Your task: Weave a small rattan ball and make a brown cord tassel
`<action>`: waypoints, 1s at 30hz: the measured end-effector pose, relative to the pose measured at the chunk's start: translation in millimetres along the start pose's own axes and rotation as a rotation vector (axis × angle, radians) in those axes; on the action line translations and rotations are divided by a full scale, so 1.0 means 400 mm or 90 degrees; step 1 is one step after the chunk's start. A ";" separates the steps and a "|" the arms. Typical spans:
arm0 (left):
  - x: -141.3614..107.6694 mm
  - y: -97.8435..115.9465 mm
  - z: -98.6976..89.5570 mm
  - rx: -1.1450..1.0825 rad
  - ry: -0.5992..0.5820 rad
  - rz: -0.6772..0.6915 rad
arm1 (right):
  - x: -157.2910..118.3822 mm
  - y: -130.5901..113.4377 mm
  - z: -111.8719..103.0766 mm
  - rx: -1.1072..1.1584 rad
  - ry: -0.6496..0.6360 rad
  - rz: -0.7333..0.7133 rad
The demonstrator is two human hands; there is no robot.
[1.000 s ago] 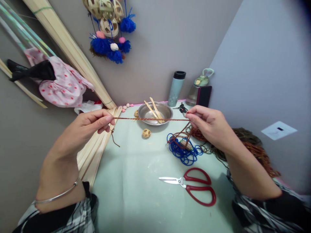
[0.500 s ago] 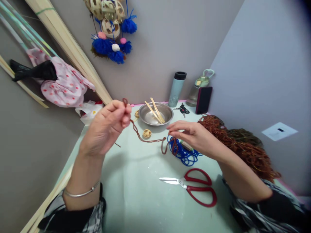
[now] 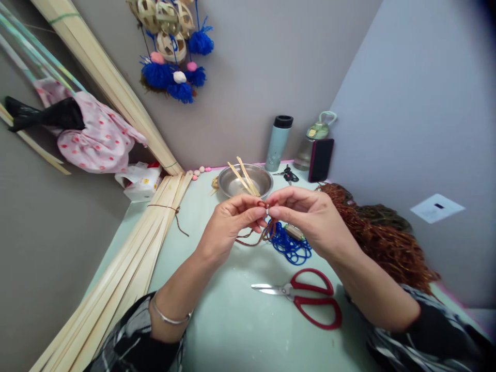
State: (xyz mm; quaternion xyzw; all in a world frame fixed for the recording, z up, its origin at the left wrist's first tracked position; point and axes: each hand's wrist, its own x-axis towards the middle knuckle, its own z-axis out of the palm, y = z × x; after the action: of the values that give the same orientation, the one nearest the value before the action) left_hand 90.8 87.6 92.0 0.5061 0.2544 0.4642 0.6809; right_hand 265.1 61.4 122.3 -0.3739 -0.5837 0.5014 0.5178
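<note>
Cord (image 3: 267, 235), brown, raised above the middle of the bench (image 3: 232, 320) and seen by me through the head camera. The left hand (image 3: 228, 225) and right hand (image 3: 313, 214) meet tip to tip, the fingers of each pinching the cord, with slack loops hanging below. Half a second earlier I saw the hands well apart, the cord sagging between them. The scissors (image 3: 289, 290) lie on the bench as before, handles toward its right edge. Hidden from me: the crossing of the cord between the fingertips, and the small woven ball, its earlier spot now covered by the left hand. The steel bowl (image 3: 265, 181), near the far edge, is partly covered by the fingers; the blue cord (image 3: 292, 250) is partly masked by the right hand. Both sleeves are cut off by the frame.
</note>
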 end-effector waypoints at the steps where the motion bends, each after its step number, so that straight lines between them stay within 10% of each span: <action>1: 0.000 0.000 -0.001 -0.008 -0.005 -0.008 | -0.001 -0.002 0.002 0.011 -0.005 -0.003; 14: -0.005 0.007 0.000 -0.022 -0.142 -0.066 | -0.002 0.003 -0.018 0.070 -0.160 0.073; 21: -0.014 0.064 -0.026 0.192 -0.215 -0.136 | -0.001 -0.054 -0.048 -0.018 0.134 -0.067; 24: -0.023 0.117 -0.079 0.378 -0.261 -0.121 | 0.003 -0.111 -0.132 0.045 0.278 -0.098; 30: -0.055 0.182 -0.214 0.404 -0.097 -0.052 | -0.006 -0.162 -0.376 0.155 0.402 -0.226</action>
State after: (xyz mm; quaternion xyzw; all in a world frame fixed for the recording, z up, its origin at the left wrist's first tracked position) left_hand -16.2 110.9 126.1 0.7154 0.3548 0.2949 0.5247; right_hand 418.1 74.7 178.7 -0.3393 -0.3871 0.3295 0.7915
